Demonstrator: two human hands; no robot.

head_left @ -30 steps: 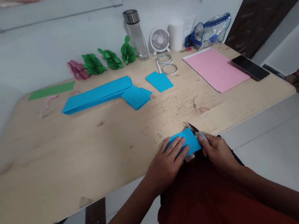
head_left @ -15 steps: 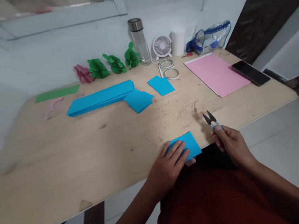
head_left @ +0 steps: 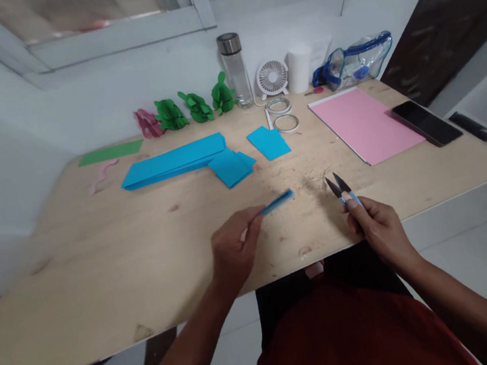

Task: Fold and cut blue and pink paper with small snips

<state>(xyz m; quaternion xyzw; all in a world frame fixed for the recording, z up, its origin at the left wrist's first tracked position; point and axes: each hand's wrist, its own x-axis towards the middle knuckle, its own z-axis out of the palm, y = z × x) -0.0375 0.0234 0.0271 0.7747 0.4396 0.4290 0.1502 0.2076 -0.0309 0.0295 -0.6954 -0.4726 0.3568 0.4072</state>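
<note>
Pinched in my left hand (head_left: 236,248) is a piece of blue paper (head_left: 279,201), raised above the table and seen nearly edge-on, slightly blurred. My right hand (head_left: 377,222) is closed around thread snips (head_left: 342,190), whose two dark blades are spread and point away from me. Farther back lie a long stack of blue paper strips (head_left: 174,160), a small pile of cut blue pieces (head_left: 230,169) touching its right end, and another few blue pieces (head_left: 269,143) to the right.
Along the wall stand green paper leaves (head_left: 171,115), a pink paper flower (head_left: 147,123), a glass bottle (head_left: 237,76), a small fan (head_left: 273,77) and a clear pouch (head_left: 357,62). Tape rolls (head_left: 286,123), pink paper (head_left: 364,123) and a phone (head_left: 426,123) lie right of the blue pieces.
My left hand was flat on the blue paper at the table edge; now it has lifted it, moving left and away from me. My right hand keeps the snips in nearly the same place.
</note>
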